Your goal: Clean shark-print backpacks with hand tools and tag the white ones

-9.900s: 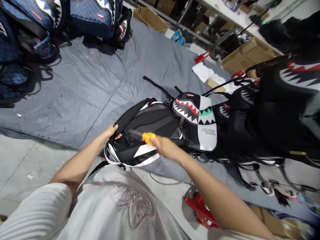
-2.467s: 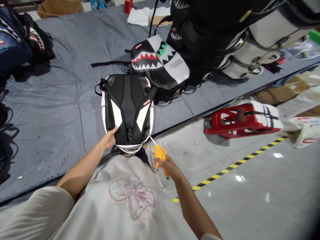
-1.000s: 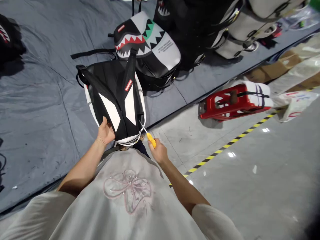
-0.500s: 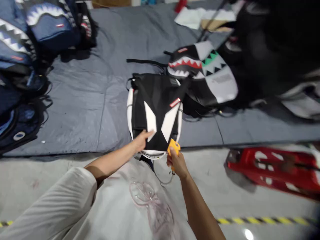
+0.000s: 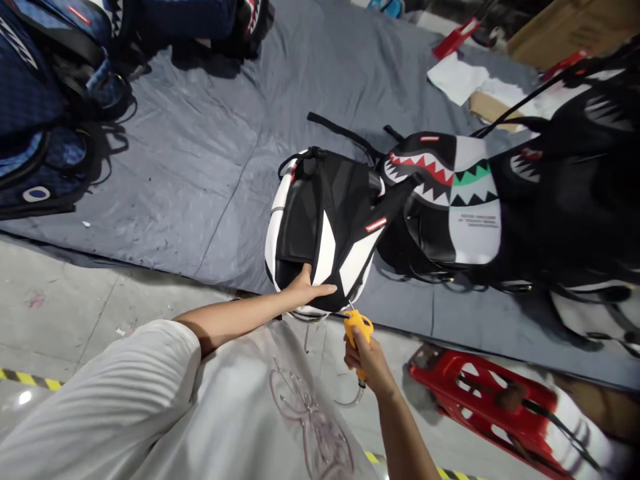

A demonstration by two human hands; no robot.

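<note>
A black and white backpack (image 5: 345, 193) lies near the front edge of the grey cloth-covered table, its straps facing up. My left hand (image 5: 306, 291) rests on its lower part, thumb and fingers apart over the black fabric and a white strap patch. A yellow air gun (image 5: 358, 327) with a thin nozzle is in my right hand (image 5: 367, 357), fingers wrapped round its handle. The nozzle points at the backpack's lower right edge; whether it touches cannot be made out. A hose hangs from the gun's lower end.
A shark-mouth backpack (image 5: 450, 200) lies to the right, beside more black bags (image 5: 575, 213). Blue bags (image 5: 35, 127) fill the left of the table (image 5: 190, 147). On the floor at the lower right stands a red plastic stool (image 5: 490, 400). White cloths (image 5: 457, 79) lie at the back.
The view has turned, so the table slants. My left hand has spread its thumb and fingers on the backpack. The air gun's nozzle now shows at the bag's lower right edge.
</note>
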